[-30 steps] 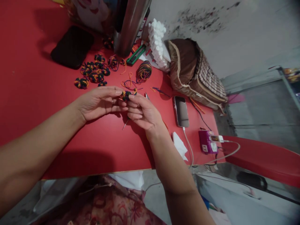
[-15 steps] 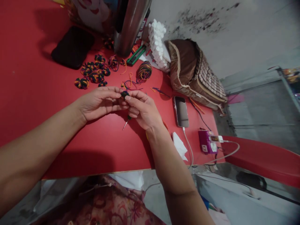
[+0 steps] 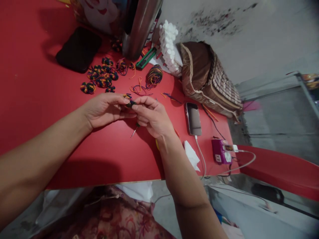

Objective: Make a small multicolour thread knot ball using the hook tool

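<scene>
Between the fingertips of both hands is a small crocheted piece [image 3: 130, 102] in dark green, orange and purple yarn. My left hand [image 3: 106, 108] pinches its left side, and my right hand [image 3: 152, 114] grips its right side. A crochet hook [image 3: 135, 130] with a thin metal shaft sticks out below my right hand, its handle tucked in the curled fingers. Beyond my left hand lie several crocheted pieces [image 3: 103, 80] in the same colours. A yarn ball [image 3: 155, 75] rests past my right hand, with loose yarn [image 3: 139, 87] beside it.
Behind the yarn stand a metal flask [image 3: 138, 33] and a green box cutter [image 3: 146, 58]. A black pouch [image 3: 78, 49] lies at the left. Rightward are a brown quilted bag [image 3: 209, 73], a charging phone [image 3: 193, 119], a white tissue [image 3: 191, 156] and a purple power socket [image 3: 221, 151].
The crocheted piece has turned between my fingers, so more of its orange yarn shows. My hands stay in nearly the same place.
</scene>
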{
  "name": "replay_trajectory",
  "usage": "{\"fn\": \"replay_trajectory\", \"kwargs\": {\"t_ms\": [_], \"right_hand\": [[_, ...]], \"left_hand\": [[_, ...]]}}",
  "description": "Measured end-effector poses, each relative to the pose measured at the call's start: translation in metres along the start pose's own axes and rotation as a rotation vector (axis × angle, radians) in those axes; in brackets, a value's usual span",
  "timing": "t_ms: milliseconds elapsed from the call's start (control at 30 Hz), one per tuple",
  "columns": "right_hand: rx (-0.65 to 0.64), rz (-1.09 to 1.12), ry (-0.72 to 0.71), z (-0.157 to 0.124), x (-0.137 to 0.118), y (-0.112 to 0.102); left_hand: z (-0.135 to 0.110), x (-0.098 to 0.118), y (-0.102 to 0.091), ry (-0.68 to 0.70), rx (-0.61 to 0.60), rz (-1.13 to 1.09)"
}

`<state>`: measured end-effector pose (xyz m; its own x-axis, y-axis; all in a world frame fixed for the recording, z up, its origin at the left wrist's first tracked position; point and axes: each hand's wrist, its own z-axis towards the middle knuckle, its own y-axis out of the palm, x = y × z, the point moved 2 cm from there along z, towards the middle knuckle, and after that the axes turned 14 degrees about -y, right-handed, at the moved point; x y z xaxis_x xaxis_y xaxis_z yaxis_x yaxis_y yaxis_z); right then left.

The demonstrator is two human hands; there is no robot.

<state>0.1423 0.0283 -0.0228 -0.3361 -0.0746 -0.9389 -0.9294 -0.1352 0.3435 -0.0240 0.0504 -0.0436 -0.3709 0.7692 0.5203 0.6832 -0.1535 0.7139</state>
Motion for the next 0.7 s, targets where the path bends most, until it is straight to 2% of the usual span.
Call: {"fn": "replay_trajectory", "kwargs": {"t_ms": [100, 367, 500, 700], "right_hand": [[0.021, -0.012, -0.019, -0.001, -0.002, -0.001], [0.075, -0.141, -0.096, -0.003, -0.007, -0.003], [0.075, -0.125, -0.089, -0.002, -0.006, -0.004], [0.113, -0.069, -0.055, -0.001, -0.011, -0.005]], "left_hand": [[0.001, 0.002, 0.001, 0.021, -0.019, 0.023], [-0.001, 0.002, 0.011, 0.035, 0.079, 0.228], [-0.004, 0.001, 0.015, 0.042, 0.111, 0.296], [-0.003, 0.002, 0.015, 0.043, 0.067, 0.336]]}}
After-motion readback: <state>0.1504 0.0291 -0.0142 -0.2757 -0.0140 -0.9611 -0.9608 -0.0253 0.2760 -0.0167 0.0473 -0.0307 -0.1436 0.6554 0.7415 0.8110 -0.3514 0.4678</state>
